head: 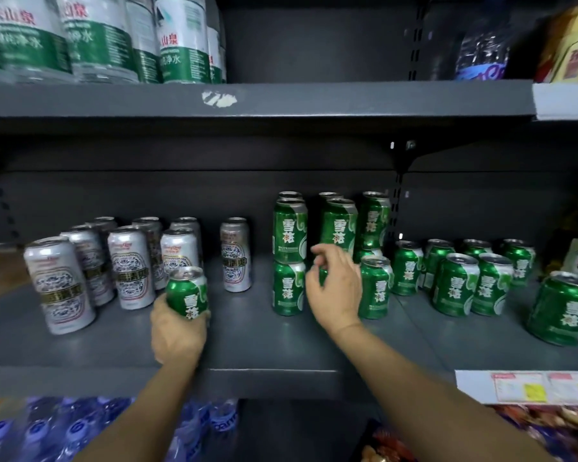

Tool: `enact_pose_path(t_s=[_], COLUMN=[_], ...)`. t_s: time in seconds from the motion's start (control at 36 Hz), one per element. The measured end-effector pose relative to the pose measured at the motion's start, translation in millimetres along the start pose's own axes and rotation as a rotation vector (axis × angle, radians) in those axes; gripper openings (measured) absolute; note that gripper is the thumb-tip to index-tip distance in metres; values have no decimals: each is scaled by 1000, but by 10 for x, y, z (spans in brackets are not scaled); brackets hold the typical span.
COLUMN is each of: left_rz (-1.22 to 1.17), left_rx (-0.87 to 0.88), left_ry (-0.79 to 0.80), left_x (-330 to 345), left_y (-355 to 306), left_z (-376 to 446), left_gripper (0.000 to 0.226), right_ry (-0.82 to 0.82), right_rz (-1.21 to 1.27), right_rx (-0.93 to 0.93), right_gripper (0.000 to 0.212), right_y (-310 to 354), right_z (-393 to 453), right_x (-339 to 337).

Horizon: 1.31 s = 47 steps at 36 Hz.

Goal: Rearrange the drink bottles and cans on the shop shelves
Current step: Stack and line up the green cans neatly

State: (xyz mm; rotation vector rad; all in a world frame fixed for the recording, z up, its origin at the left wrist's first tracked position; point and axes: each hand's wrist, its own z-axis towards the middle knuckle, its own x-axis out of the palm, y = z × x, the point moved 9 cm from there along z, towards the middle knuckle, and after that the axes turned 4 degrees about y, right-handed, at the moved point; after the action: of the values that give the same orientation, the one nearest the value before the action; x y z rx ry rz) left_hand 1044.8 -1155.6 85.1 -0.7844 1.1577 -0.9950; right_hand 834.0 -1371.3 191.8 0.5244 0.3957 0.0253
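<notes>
On the dark grey middle shelf [264, 341] my left hand [177, 331] grips a short green can [187, 291] in front of several tall silver cans [131, 265]. One silver can [235, 255] stands apart to their right. My right hand [334, 288] hovers in front of stacked green cans [289, 255], fingers loosely curled, and hides the lower can of the middle stack. I cannot tell whether it touches that can. More green cans [457, 281] stand single to the right.
Green-labelled water bottles [97, 38] fill the upper shelf on the left. Blue-capped bottles in plastic wrap [80, 428] sit below. Snack packets [568, 41] and a price label strip [528, 386] are at the right. A lone green can [563, 308] stands near the shelf's right front.
</notes>
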Motion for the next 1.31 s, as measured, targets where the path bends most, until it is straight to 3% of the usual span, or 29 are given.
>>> enact_pose_path(t_s=[0.14, 0.22, 0.28, 0.39, 0.47, 0.61, 0.75, 0.81, 0.92, 1.31], left_rz=[-28, -44, -90, -180, -175, -250, -327, -334, -343, -255], left_rx=[244, 451, 493, 450, 443, 429, 156, 32, -51, 7], left_ry=[-55, 21, 100, 221, 312, 483, 664, 726, 812, 915], left_x=[-6, 248, 469, 896, 1185, 1605, 2012, 2147, 2308, 2443], left_y=[-516, -972, -1205, -1461, -1559, -1727, -1567, -1434, -1325, -1384], left_z=[-458, -829, -1088, -1471, -1673, -1956, -2124, -2145, -2115, -2142], left_gripper=[72, 75, 72, 66, 69, 70, 76, 82, 88, 90], right_ry=[256, 397, 406, 347, 406, 220, 35, 42, 117, 221], right_rz=[133, 194, 220, 309, 218, 102, 93, 61, -25, -96], right_rx=[92, 94, 118, 228, 271, 335, 396, 401, 461, 492], right_gripper=[17, 54, 68, 54, 64, 75, 65, 67, 81, 84], right_y=[-89, -81, -140, -500, -770, -1067, -1165, -1180, -1276, -1342], right_z=[-1, -50, -110, -181, -240, -157, 187, 364, 594, 751], right_x=[76, 133, 79, -235, -421, -760, -992, -1007, -899, -640])
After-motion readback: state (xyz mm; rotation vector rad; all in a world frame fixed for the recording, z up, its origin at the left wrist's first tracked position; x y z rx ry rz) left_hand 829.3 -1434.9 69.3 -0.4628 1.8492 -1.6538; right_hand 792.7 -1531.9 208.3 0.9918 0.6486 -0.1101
